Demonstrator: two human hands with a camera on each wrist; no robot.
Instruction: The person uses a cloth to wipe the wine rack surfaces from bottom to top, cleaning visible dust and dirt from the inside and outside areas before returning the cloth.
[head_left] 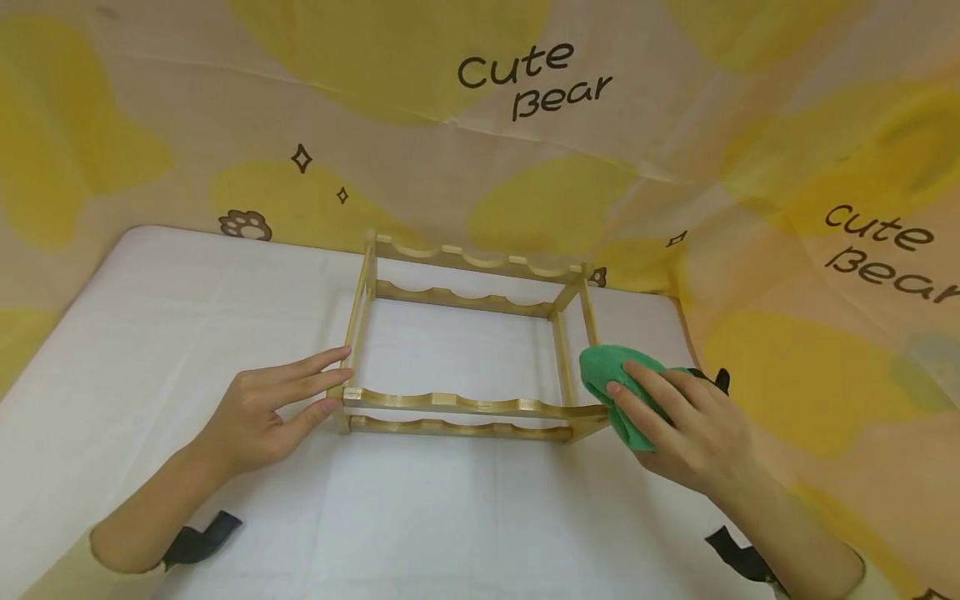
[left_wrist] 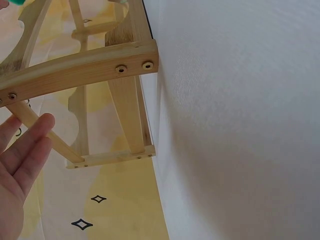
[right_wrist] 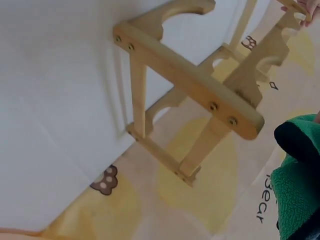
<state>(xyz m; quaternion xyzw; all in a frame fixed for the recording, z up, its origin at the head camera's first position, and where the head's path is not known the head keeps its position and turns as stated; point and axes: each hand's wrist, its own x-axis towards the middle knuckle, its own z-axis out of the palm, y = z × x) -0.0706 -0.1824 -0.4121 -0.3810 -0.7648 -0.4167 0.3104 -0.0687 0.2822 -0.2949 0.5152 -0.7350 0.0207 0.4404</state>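
A light wooden rack with scalloped rails stands on the white table in the head view. At its left side, my left hand touches the frame with fairly straight fingers; in the left wrist view its fingers lie beside the slats. My right hand grips a folded green cloth at the rack's right front corner, hiding that corner from the head camera. In the right wrist view the fuzzy green cloth shows at the right edge, beside the rack's end bar, which has round metal fasteners.
The white tabletop extends around the rack. Behind it and to the right hangs a yellow and beige fabric printed "Cute Bear". Dark straps hang near both wrists.
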